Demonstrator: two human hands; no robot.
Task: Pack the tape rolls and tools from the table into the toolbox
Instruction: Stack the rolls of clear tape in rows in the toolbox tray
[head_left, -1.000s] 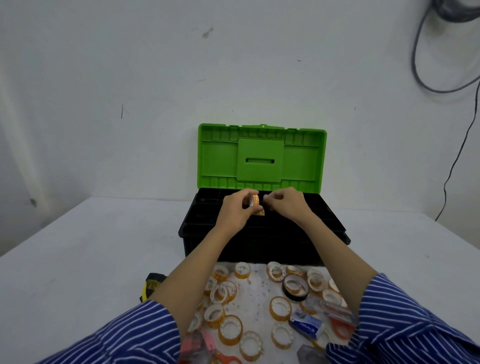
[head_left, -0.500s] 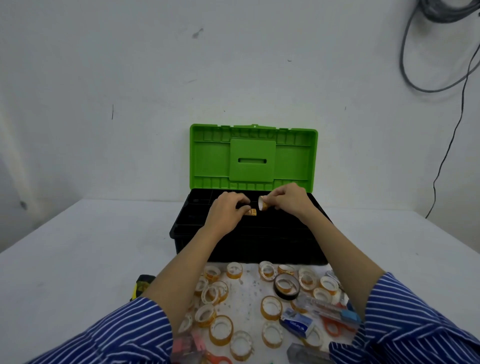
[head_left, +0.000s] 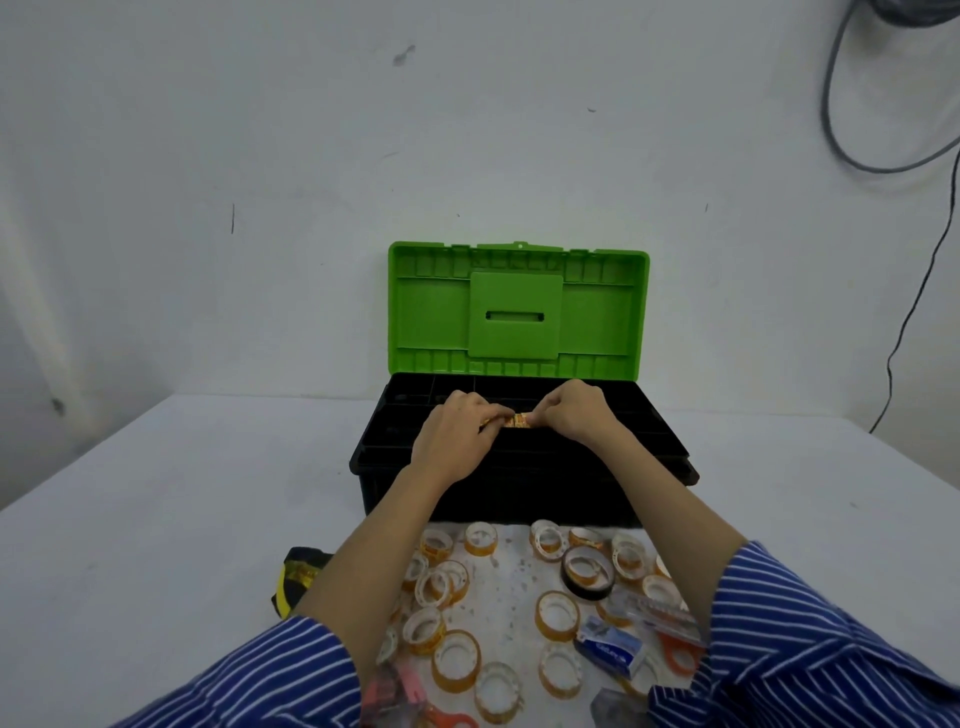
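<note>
The toolbox (head_left: 519, 467) sits on a white table (head_left: 156, 519), black body, green lid (head_left: 518, 309) standing upright against a plain white wall (head_left: 311, 130). Both hands are over the toolbox's open top. The left hand (head_left: 457, 441) and the right hand (head_left: 574, 413) have fingers curled, pinching a small orange tape roll (head_left: 521, 420) between them, held just above the black tray compartments; which compartment is below it cannot be told, the tray is too dark. Both forearms are bare, with blue striped sleeves (head_left: 810, 639) at the frame bottom.

In front of the toolbox, on the near side, many loose tape rolls (head_left: 457, 660) lie scattered on a speckled patch of the table, mostly clear with orange cores. A black tape roll (head_left: 587, 574) lies among them toward the toolbox's front right. A small blue box (head_left: 610, 644) lies nearer the person than that, with orange-handled scissors (head_left: 680, 657) just beside it, partly hidden by the right sleeve. A yellow and black tape measure (head_left: 298, 574), probably, sits left of the toolbox's front corner, half covered by the left forearm. Something pink (head_left: 389, 693) lies at the bottom edge, unclear.

A grey cable (head_left: 857, 156) loops on the wall well right of the lid; a thin black cord (head_left: 909, 322) hangs down from it toward the table.
</note>
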